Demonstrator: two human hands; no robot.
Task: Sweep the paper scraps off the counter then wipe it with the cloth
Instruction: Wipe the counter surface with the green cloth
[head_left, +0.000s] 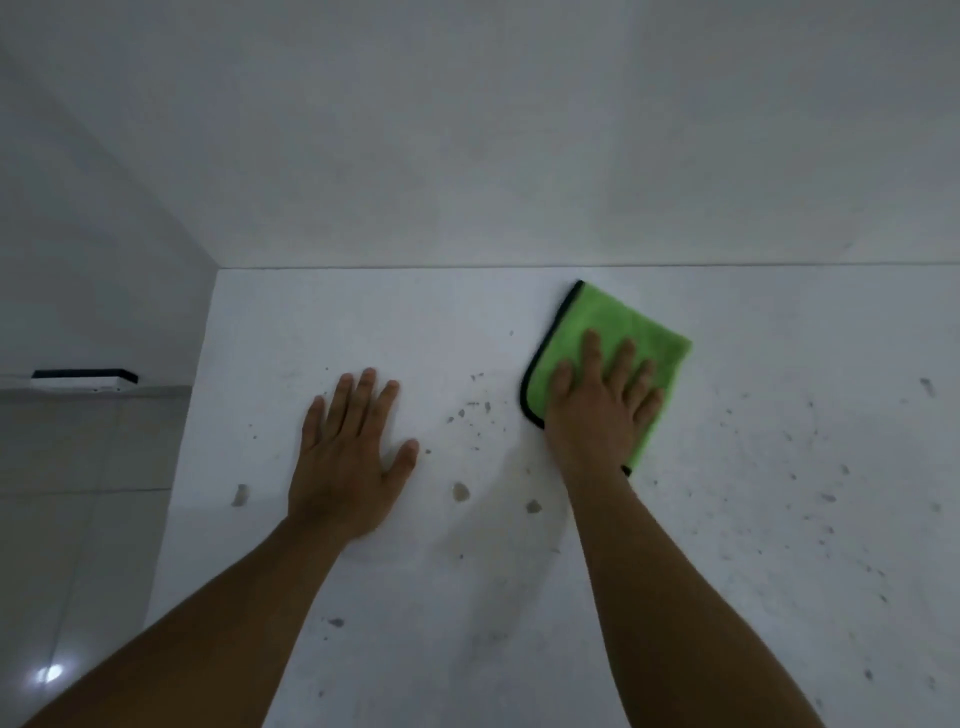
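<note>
While the left hand (348, 452) lies flat with fingers spread on the white counter (779, 338), the right hand (597, 410) presses its straight, splayed fingers onto a folded green cloth (618, 322), which lies beneath the palm and reaches out beyond the fingertips toward the back wall (467, 130). Small grey scraps (460, 491) dot the counter between the cloth and the left hand, with more specks right of the cloth.
</note>
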